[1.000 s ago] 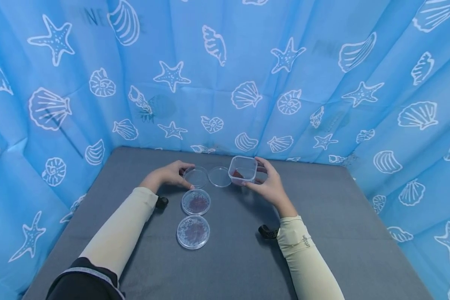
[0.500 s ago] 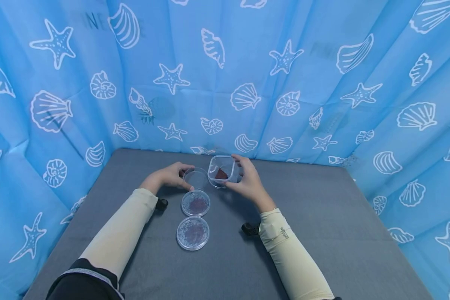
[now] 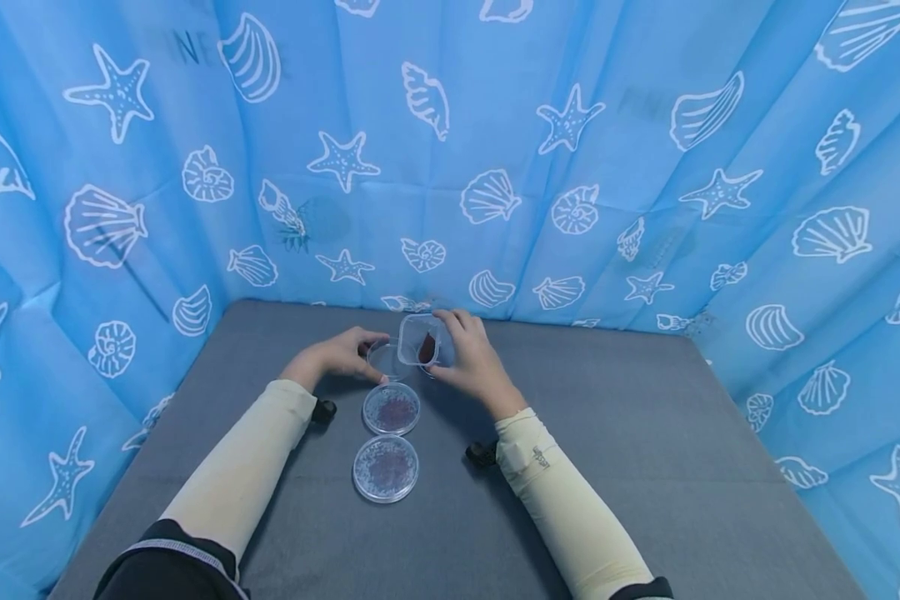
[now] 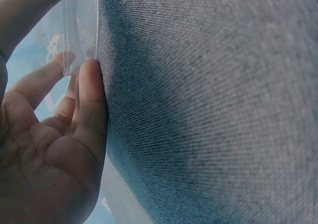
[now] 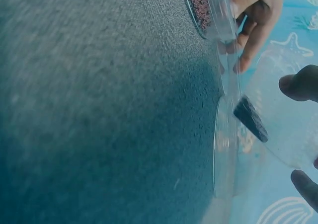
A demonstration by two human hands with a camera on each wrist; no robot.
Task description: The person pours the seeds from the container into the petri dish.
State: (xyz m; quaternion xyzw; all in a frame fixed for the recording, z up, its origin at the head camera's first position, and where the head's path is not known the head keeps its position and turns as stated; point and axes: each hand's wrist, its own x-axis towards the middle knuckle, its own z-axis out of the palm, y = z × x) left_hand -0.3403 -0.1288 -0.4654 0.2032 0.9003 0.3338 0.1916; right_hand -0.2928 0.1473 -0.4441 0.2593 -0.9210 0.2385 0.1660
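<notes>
My left hand (image 3: pixel 337 353) grips the rim of a clear round petri dish (image 3: pixel 383 358) between thumb and fingers; in the left wrist view the dish (image 4: pixel 82 28) stands low by the grey cloth. My right hand (image 3: pixel 478 358) holds a square clear plastic container (image 3: pixel 411 331) tilted to the left over that dish's right side. Dark reddish-brown contents (image 3: pixel 427 347) have gathered toward the container's lower side; the right wrist view shows them as a dark wedge (image 5: pixel 251 118). A second clear dish (image 5: pixel 225 152) sits beneath the container, mostly hidden from the head view.
Two petri dishes with reddish grains, one nearer the hands (image 3: pixel 392 408) and one closer to me (image 3: pixel 386 468), line up in front of the left dish. A grey cloth (image 3: pixel 645 433) covers the table. A blue shell-patterned curtain (image 3: pixel 450 150) closes off the back and sides.
My right hand has carried the square container leftward, from right of the dishes to the left dish's edge, and tipped it. The contents have slid inside it. My left hand stays on its dish.
</notes>
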